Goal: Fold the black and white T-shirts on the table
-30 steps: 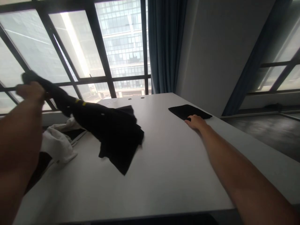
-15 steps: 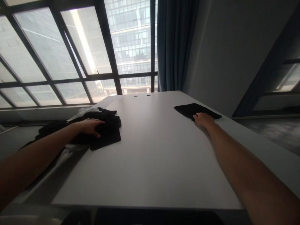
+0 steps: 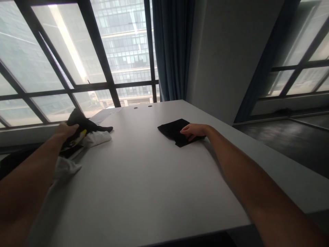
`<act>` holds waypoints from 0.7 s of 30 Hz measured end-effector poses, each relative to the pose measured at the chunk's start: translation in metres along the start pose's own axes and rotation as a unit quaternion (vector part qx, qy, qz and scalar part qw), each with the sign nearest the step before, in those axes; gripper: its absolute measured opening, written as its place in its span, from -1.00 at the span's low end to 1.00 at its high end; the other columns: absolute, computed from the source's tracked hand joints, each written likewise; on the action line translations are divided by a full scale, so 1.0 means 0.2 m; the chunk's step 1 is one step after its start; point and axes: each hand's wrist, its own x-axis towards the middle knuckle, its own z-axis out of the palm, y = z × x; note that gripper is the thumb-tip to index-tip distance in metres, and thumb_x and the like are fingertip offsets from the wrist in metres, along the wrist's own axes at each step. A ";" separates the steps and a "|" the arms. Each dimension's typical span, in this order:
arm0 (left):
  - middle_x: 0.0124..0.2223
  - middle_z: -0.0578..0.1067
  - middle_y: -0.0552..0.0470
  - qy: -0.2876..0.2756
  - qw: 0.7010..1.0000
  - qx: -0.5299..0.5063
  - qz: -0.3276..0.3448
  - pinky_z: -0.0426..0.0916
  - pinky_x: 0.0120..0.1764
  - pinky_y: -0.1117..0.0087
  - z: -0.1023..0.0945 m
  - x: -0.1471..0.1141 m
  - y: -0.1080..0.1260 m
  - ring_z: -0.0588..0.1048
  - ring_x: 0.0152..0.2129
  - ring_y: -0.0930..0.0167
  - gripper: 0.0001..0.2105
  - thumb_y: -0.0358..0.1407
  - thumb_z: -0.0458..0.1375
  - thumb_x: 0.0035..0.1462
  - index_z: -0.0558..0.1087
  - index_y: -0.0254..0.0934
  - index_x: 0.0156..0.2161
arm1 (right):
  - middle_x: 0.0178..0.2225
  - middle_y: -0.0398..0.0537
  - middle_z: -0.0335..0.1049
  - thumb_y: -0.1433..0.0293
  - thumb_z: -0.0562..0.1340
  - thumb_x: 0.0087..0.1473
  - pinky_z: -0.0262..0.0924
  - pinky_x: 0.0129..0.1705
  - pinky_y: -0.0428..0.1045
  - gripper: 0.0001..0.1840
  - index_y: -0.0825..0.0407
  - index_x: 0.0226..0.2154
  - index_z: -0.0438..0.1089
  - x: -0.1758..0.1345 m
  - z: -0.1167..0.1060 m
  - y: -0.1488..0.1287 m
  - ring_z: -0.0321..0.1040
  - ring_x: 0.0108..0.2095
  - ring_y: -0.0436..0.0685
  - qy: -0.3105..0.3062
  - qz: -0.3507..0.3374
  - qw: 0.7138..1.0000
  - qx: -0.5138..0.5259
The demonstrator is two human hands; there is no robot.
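My left hand [image 3: 67,131] is closed around a black garment [image 3: 80,120], raised from the heap at the table's left edge. A yellow patch shows beneath it. White cloth [image 3: 97,138] lies just under the lifted garment, and another white piece pokes out below my wrist. On the right, a black folded cloth [image 3: 168,129] lies flat, its near edge uneven. My right hand [image 3: 193,131] is over its right half with loosely bent fingers, a gap showing between the fingertips and the lower fingers. Whether they touch the fabric is hard to see.
A white table [image 3: 144,185] stretches away from me, with two round dark holes near its far edge. White paper [image 3: 105,115] lies at the far left. Windows [image 3: 125,51] and a blue curtain [image 3: 174,51] stand behind; a dark floor [image 3: 277,132] shows at right.
The view has turned right. My left hand has gripped and lifted a black garment, uncovering white cloth. The right-hand black cloth has come nearer and leftward, and my right hand now sits over it.
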 end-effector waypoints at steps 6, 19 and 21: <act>0.28 0.38 -0.44 -0.122 0.975 0.121 0.142 0.23 0.20 0.01 0.40 -0.15 0.16 0.36 0.22 -0.07 -0.40 -0.03 0.22 0.15 0.39 -0.43 0.17 | 0.12 0.15 0.49 0.54 0.49 -0.21 0.35 0.12 0.12 -0.29 0.02 0.08 0.52 0.03 -0.05 -0.02 0.44 0.12 0.35 0.068 0.037 0.976 -0.202; -0.16 0.63 -0.12 -0.239 0.927 -0.171 0.234 0.42 -0.03 0.11 0.82 -0.73 0.82 0.57 -0.13 0.05 -0.58 0.06 0.32 -0.05 0.55 -0.16 -0.15 | 0.04 0.02 0.55 0.54 0.45 -0.26 0.46 -0.10 0.02 -0.21 -0.03 0.12 0.48 0.03 0.11 -0.15 0.54 -0.13 0.16 -0.042 -0.088 0.995 -0.021; -0.29 0.62 -0.06 -0.218 0.924 -0.269 0.165 0.45 -0.13 0.14 0.85 -0.70 0.84 0.57 -0.28 0.12 -0.62 0.07 0.31 -0.04 0.54 -0.17 -0.24 | 0.01 0.01 0.57 0.60 0.43 -0.31 0.44 -0.11 0.01 -0.22 -0.03 0.07 0.52 0.04 0.14 -0.18 0.53 -0.14 0.17 -0.031 -0.073 0.991 -0.112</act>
